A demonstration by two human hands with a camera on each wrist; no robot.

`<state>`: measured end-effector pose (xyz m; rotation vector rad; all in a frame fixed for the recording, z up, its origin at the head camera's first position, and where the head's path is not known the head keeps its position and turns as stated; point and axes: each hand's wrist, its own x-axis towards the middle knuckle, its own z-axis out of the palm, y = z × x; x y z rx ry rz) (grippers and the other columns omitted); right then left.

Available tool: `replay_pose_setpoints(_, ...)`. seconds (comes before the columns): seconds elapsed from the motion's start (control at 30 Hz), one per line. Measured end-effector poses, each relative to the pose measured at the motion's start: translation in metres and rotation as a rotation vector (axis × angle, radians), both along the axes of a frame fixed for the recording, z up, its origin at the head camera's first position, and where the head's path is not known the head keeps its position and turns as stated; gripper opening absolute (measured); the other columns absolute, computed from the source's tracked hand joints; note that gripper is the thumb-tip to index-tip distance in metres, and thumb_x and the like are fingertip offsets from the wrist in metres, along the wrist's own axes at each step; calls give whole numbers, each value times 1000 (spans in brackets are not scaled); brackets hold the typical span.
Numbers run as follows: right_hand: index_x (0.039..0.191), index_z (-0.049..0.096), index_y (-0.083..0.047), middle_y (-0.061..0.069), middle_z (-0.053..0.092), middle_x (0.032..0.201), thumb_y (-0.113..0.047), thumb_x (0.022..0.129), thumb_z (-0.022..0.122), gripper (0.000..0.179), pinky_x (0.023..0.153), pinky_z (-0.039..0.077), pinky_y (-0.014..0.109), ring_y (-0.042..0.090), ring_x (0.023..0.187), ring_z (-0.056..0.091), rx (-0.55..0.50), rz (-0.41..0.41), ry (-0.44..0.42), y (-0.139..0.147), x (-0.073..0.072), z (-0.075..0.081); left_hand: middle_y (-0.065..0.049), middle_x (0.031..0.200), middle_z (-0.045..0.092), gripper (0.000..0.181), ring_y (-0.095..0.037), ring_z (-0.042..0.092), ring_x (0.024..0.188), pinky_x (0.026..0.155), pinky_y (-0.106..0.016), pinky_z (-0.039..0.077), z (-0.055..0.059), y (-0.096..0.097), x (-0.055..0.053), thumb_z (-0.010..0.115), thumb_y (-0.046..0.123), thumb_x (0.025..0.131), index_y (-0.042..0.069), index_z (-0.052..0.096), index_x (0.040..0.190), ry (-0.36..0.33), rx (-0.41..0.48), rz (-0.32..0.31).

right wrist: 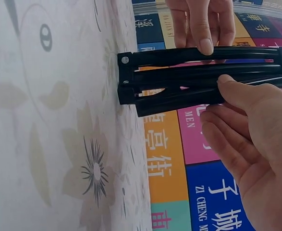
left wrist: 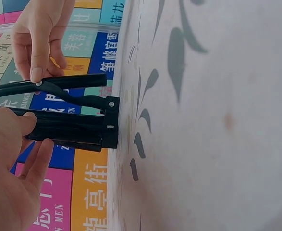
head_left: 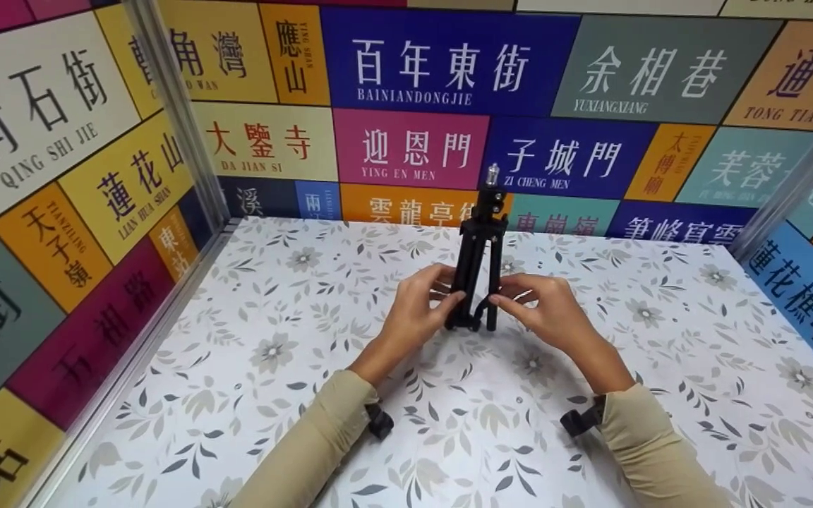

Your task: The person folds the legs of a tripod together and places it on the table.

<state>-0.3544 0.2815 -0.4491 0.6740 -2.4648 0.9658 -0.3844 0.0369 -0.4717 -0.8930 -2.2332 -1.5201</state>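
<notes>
A small black tripod stand [head_left: 472, 261] with a silver stud [head_left: 492, 174] on top stands upright, slightly tilted, on the patterned surface. From the left, my left hand [head_left: 417, 303] grips a leg between thumb and fingers. My right hand [head_left: 547, 310] pinches the right leg [head_left: 495, 279] near its lower end. That leg is spread a little from the others, and a curved brace [left wrist: 66, 95] links it to the bottom hub [left wrist: 111, 122] in the left wrist view. In the right wrist view the thumb of my right hand [right wrist: 261, 139] presses on the leg.
The table [head_left: 272, 409] has a white cover with grey leaves and flowers. Behind it and on both sides rise walls of coloured street-name panels [head_left: 442, 60]. Metal corner posts [head_left: 181, 106] edge the back wall. Black straps [head_left: 380, 422] show at both sleeve cuffs.
</notes>
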Motion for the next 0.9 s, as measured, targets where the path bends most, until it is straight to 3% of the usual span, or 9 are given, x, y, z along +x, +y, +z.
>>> replay_pose_setpoints(0.2, 112, 76, -10, 8, 78, 103, -27, 90, 77, 28, 67, 65, 37, 22, 79, 76, -5, 8, 41, -2, -2, -4, 0, 111, 71, 26, -13, 71, 98, 83, -19, 61, -1, 0, 0, 74, 10, 91, 11, 66, 116, 2, 7, 1)
replay_pose_setpoints(0.4, 114, 76, -11, 5, 79, 95, -27, 90, 77, 28, 69, 65, 38, 21, 81, 76, -24, -8, 17, -4, -1, -4, 0, 111, 72, 26, -14, 71, 97, 83, -22, 62, 0, 2, 0, 74, 9, 91, 13, 66, 115, -2, 18, -4)
replay_pose_setpoints(0.9, 113, 76, -13, 1, 79, 89, -25, 91, 76, 25, 66, 64, 32, 16, 78, 75, -56, -40, 41, -13, -2, -9, 1, 111, 72, 24, -13, 71, 97, 80, -21, 62, 0, 1, 0, 73, 12, 92, 14, 66, 116, 13, -8, 7)
